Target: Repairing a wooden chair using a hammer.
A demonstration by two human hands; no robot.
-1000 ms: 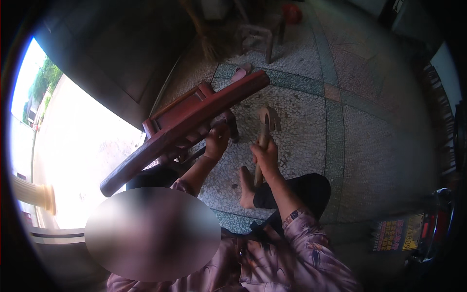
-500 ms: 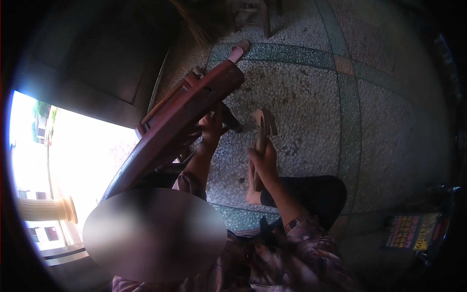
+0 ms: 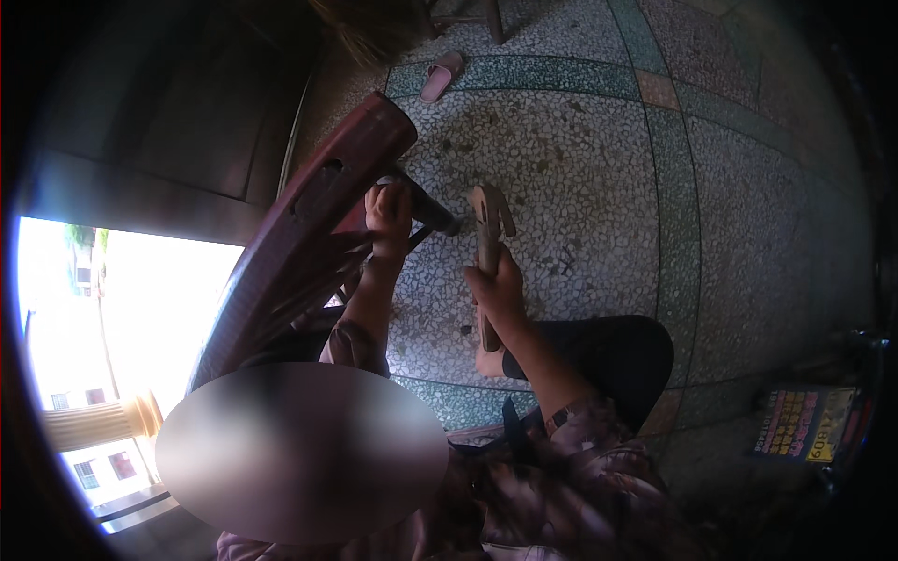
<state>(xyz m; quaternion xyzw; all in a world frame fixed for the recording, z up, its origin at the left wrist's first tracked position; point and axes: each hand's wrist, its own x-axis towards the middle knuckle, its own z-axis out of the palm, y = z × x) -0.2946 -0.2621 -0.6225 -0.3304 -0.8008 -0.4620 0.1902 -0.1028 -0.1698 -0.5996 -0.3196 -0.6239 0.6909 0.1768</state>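
Observation:
A reddish-brown wooden chair [image 3: 309, 192] lies tilted on my left, its thick beam with a slot cut near the end reaching up and away. My left hand [image 3: 387, 221] is closed on a dark round chair leg [image 3: 426, 204] beside that beam; where the leg joins the chair is hidden. In my right hand [image 3: 499, 288] is a hammer [image 3: 488, 220], gripped by its wooden handle. The hammer's head points away from me, apart from the leg and to its right.
A pink slipper [image 3: 441, 77] lies on the speckled stone floor [image 3: 580, 215] ahead. Broom bristles [image 3: 360, 33] and stool legs [image 3: 496, 21] show at the far edge. A bright doorway [image 3: 168, 309] opens on the left. My bent knee [image 3: 636, 360] is at the right; a printed plate [image 3: 800, 425] stands beyond.
The chair's beam has swung left, uncovering the slipper and more of my left hand. My right hand and the hammer have shifted slightly left. The whole view has moved a little.

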